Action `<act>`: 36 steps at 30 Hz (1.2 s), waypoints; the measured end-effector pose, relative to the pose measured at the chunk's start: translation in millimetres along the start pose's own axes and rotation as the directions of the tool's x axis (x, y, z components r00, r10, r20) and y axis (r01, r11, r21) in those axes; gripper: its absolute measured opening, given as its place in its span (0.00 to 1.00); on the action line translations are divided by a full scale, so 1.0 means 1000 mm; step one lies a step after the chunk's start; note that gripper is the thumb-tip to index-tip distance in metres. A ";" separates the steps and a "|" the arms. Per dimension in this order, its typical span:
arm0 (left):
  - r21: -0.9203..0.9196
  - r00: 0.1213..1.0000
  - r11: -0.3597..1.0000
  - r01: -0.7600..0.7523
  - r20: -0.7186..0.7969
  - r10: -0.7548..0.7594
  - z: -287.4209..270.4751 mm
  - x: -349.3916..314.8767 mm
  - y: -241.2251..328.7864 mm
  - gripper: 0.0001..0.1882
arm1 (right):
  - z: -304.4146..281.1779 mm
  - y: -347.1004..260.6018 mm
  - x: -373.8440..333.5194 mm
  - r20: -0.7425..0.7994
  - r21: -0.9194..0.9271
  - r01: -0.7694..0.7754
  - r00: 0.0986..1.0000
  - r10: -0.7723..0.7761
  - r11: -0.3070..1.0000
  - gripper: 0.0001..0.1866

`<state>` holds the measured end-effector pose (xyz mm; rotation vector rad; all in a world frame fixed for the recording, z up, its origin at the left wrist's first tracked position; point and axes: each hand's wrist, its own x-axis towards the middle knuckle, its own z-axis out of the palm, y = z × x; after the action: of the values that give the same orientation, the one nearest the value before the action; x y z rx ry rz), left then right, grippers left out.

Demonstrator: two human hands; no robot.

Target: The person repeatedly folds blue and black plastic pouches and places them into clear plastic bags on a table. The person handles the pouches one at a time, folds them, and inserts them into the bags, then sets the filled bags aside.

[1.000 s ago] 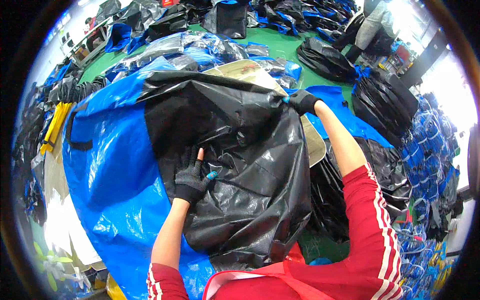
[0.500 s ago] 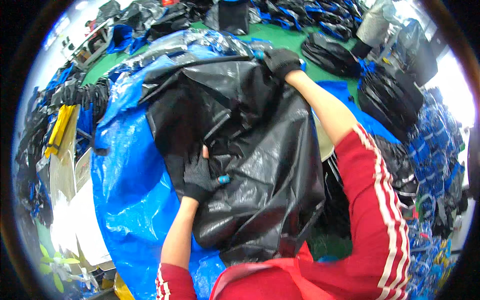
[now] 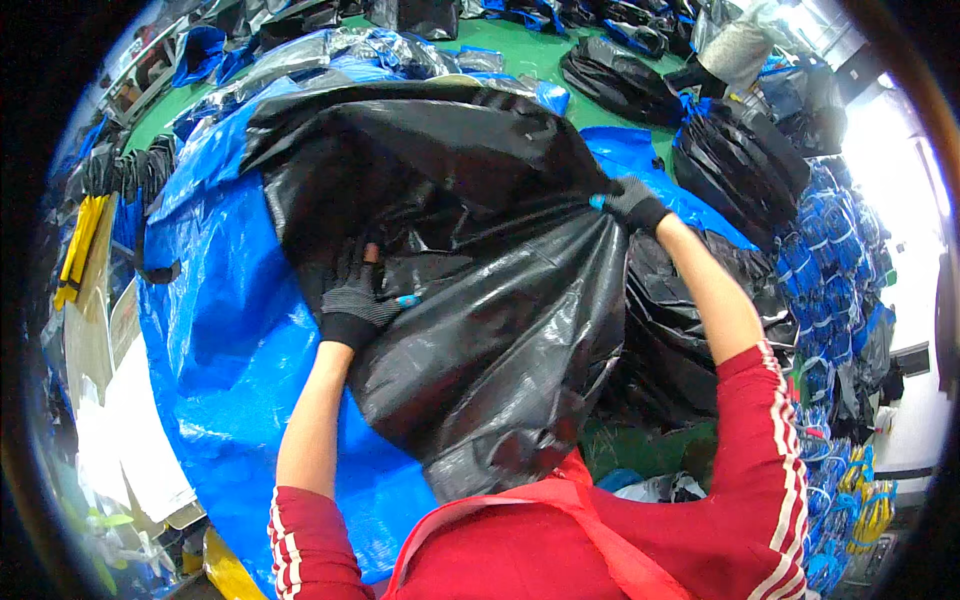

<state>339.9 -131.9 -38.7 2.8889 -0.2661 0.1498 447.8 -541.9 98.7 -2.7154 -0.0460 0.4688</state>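
Note:
A large black plastic sheet (image 3: 490,300), creased and shiny, spreads before me over a blue plastic sheet (image 3: 230,340). My left hand (image 3: 355,302), in a dark knit glove with blue on the thumb tip, lies flat on the black sheet with its fingers stretched out. One bare fingertip shows. At the sheet's right edge my right hand (image 3: 632,205), gloved alike, is closed on the black plastic. Folds fan out from that grip across the sheet. The ends of the right fingers are partly hidden.
Bundled black bags (image 3: 740,180) lie on the green floor (image 3: 540,60) beyond and to the right. Stacks of blue strapped bundles (image 3: 830,260) stand at the far right. To the left are a yellow strip (image 3: 82,250) and white boards (image 3: 140,430).
My right hand has come nearer from the sheet's far edge, drawing the right edge into folds. The left hand stays flat on the sheet. The whole view has shifted somewhat.

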 end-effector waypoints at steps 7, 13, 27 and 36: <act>0.095 1.000 0.995 -0.005 0.028 0.003 0.007 0.004 0.009 0.56 | 0.008 -0.041 0.027 -0.518 -0.684 0.416 0.301 -0.801 0.599 0.22; 0.066 0.994 0.996 -0.053 -0.095 0.060 0.002 0.001 0.012 0.54 | -0.001 -0.133 0.091 -0.290 -0.622 0.351 0.727 -0.622 0.700 0.22; 0.094 0.981 0.991 -0.100 -0.158 0.114 0.002 0.001 0.012 0.53 | -0.033 -0.173 0.155 -0.295 -0.627 0.458 0.609 -0.736 0.630 0.17; 0.158 0.982 0.986 -0.058 -0.169 0.085 0.003 -0.002 0.010 0.45 | 0.037 -0.081 -0.005 0.422 -0.559 0.673 0.733 -0.533 0.483 0.35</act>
<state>336.5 -142.0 -39.9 2.9927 -0.3406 0.4534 433.2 -454.0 98.7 -3.0126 -1.4932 0.5569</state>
